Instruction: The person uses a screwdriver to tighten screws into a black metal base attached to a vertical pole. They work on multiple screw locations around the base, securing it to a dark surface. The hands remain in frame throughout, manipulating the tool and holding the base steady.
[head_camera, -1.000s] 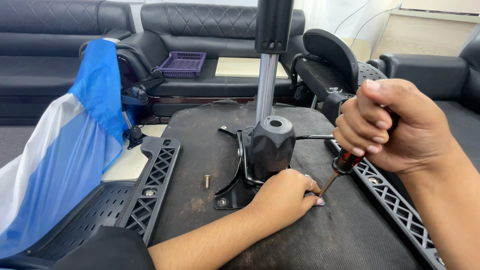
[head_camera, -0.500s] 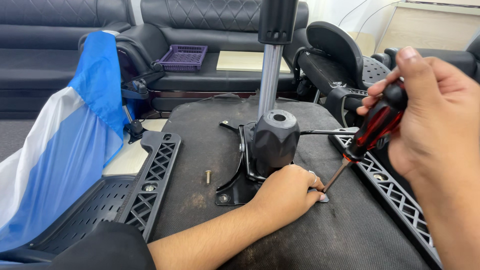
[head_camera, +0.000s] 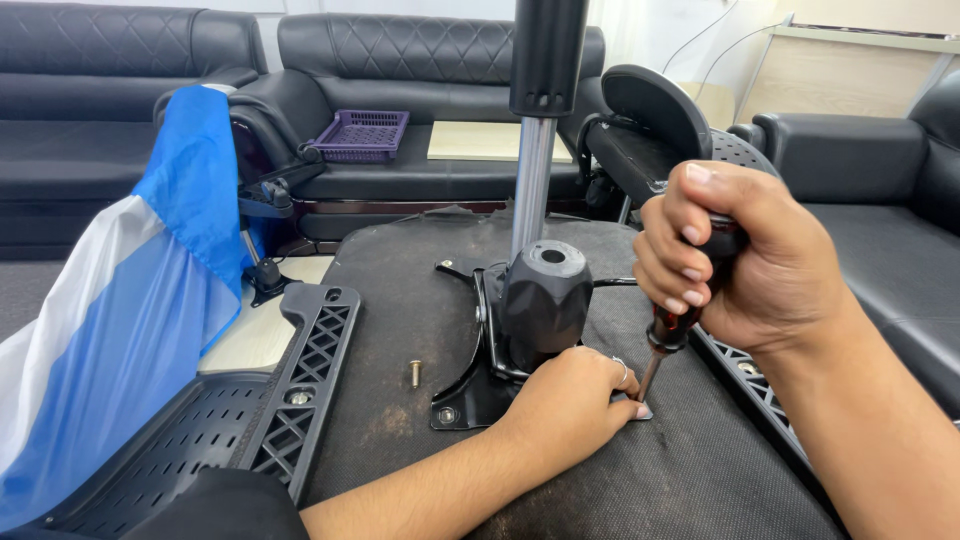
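- Right hand (head_camera: 745, 260) fisted around screwdriver (head_camera: 672, 335), red-black handle mostly hidden in palm; fingers (head_camera: 668, 262) curled tight on handle, thumb on top.
- Screwdriver shaft angled down-left, tip at corner of metal mounting plate (head_camera: 470, 395), just beside left hand's fingertips; screw under tip not discernible.
- Left hand (head_camera: 572, 400) resting flat on mounting plate, fingers (head_camera: 612, 372) pressed together, bent down near shaft tip; ring on one finger. Not pinching anything visible.
- Mounting plate lying on upturned chair seat underside (head_camera: 420, 290), dark fabric, centre of view.
- Black cone-shaped housing (head_camera: 545, 300) upright on plate, touching left hand's knuckle side; chrome gas cylinder (head_camera: 531, 195) rising from it out of top edge.
- Loose brass-coloured bolt (head_camera: 415, 373) lying on seat underside, left of plate, apart from both hands.
- Black plastic armrest bracket (head_camera: 315, 370) with lattice pattern at seat's left edge; matching piece at right edge, partly under right forearm.
- Blue-white cloth (head_camera: 140, 310) draped far left.
- Purple basket (head_camera: 362, 133) on black sofa (head_camera: 420, 60) behind.
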